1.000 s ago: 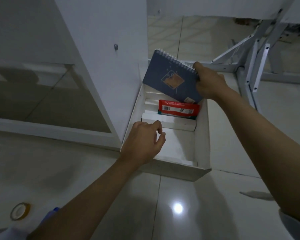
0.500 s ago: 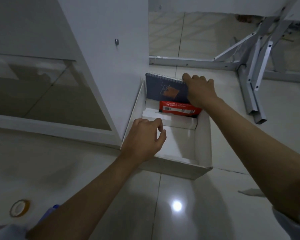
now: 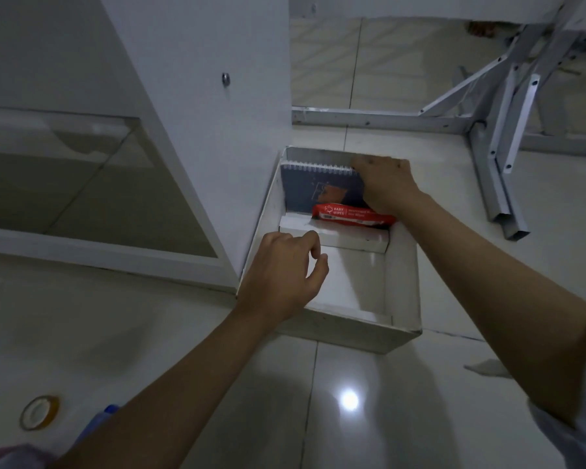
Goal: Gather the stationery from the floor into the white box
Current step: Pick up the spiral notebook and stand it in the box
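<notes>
1 notebook in white box, right hand fingers gripping it; left hand fingers loosely curled, empty

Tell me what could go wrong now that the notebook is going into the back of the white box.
The blue spiral notebook stands on edge behind the red wipes pack; once the right hand lets go, it might tip forward. The left hand hovers over the white box, so a falling notebook could strike it. The tape roll on the floor beside the left forearm could be overlooked.
</notes>
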Available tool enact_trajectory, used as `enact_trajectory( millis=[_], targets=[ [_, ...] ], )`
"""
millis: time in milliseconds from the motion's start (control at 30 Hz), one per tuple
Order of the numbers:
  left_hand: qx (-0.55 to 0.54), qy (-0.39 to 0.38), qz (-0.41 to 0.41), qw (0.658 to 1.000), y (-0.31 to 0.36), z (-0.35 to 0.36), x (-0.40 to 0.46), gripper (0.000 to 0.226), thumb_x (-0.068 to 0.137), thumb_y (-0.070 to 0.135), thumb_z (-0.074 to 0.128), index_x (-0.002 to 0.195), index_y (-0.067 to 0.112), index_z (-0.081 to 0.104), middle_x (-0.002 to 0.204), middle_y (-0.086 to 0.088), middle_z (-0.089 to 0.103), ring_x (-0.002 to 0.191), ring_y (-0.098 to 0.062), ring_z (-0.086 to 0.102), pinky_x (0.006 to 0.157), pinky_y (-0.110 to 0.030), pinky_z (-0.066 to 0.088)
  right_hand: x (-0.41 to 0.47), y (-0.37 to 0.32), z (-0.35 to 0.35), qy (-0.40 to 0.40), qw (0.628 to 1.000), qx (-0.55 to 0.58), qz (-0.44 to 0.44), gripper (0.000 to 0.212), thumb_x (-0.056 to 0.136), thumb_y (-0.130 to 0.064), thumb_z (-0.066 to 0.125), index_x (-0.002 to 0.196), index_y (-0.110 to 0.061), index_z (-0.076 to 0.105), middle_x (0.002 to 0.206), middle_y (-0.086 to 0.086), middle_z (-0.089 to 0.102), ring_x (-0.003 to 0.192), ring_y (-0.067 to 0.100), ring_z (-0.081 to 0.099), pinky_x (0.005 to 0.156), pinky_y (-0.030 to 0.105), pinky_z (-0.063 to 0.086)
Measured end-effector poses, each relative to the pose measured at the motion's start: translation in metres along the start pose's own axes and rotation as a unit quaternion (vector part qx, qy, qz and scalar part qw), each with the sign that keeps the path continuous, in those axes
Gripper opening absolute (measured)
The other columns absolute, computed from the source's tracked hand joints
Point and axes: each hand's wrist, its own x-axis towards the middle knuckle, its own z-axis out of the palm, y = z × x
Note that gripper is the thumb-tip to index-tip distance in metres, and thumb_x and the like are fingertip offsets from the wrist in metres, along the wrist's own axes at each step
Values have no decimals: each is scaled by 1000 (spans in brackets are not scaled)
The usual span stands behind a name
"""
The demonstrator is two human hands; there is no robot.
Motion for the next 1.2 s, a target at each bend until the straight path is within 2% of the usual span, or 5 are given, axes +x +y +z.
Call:
enact_trajectory(
  millis=[133,300,467,633,1200],
  targets=[
    [2,4,0,1000,0,1,0,18,90,36,48,89,21,58,61,10,48,70,-10,47,82,-23,34,-5,8,24,90,996,-18,-4,57,81,-15,66,132,-13,40,130,20,47,118,39,44,100,52,33],
    [3,6,-1,1000,0,1,1,17,90,36,49,88,21,58,61,10,48,66,-8,46,82,-24,37,-14,-7,11,223,975,19,-1,48,82,-15,68,121,-11,41,115,18,53,91,34,57,73,46,53],
    [12,14,10,1000,1,0,1,17,90,33,50,82,19,57,55,8,51,57,-10,49,79,-22,34,-36,-15,26,106,992,22,-70,70,78,-56,64,128,-16,36,126,11,56,102,30,61,74,42,53],
    [7,9,10,1000,1,0,0,17,90,33,50,83,19,57,55,9,48,58,-9,48,81,-22,35,-18,-10,31,64,992,-90,-60,48,87,-30,64,127,-13,44,122,13,60,109,32,56,81,43,49],
    [1,3,-2,1000,-1,3,-1,19,90,36,50,86,19,58,63,10,47,65,-9,46,83,-28,43,-18,-7,40,88,993,-73,0,44,85,-24,67,123,-6,52,128,17,49,117,33,49,95,46,45]
  ],
)
